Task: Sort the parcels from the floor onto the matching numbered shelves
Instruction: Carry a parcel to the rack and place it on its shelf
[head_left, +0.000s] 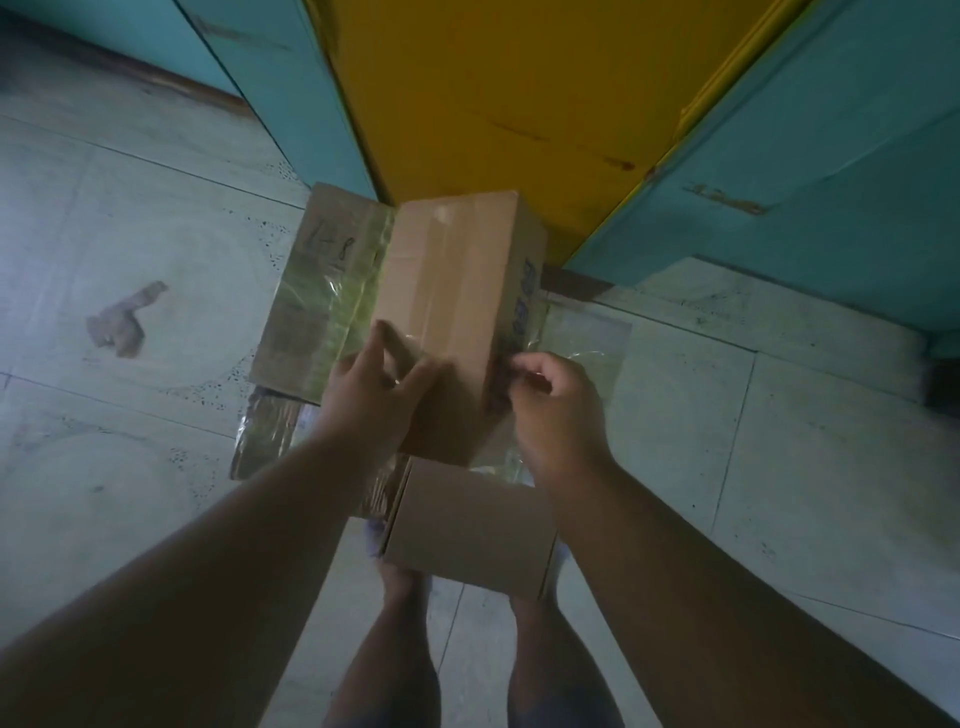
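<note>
Cardboard fills our view: beyond our left hand (371, 387) lies a taped parcel (311, 291) on the tiled floor (130, 208), numbers handwritten on top. Our left hand grips the near left corner of a tall box (452, 312), and our right hand (556, 400) pinches its right edge. Below both hands sits a smaller plain box (467, 525).

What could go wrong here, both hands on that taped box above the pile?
1. The left hand and right hand grip only the near end of the long box; its far end may dip or slip.
2. Its blue side marking is blurred, so the shelf number could be misread.
3. The small box lies by the feet: a trip hazard.
</note>
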